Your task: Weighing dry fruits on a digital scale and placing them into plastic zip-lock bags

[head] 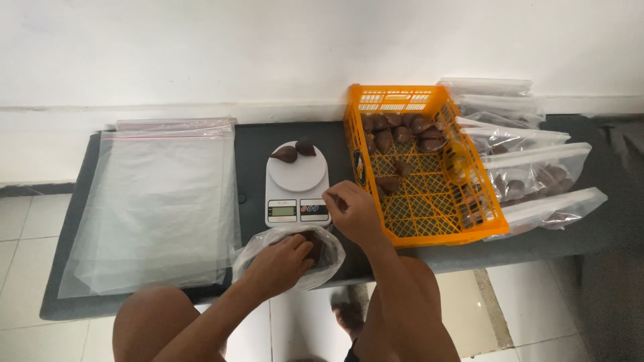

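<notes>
Nearest, the left hand (278,263) is closed around the mouth of a clear plastic bag (268,245) holding dark brown fruit, at the mat's front edge. The right hand (352,213) pinches the bag's rim beside the white scale (297,184). Risk: the slick film could slip and spill. Two pointed, glossy fruits (295,151) may roll off the smooth platform. Beyond, a rigid orange lattice crate (429,228).

1. Left hand (278,263): forearm reaches forward from lower left, palm down, fingers (303,249) curled together, tips pointing right.
2. Right hand (353,213): forearm rises from below, wrist bent, fingers (333,196) pinched at upper left of the knuckles.
</notes>
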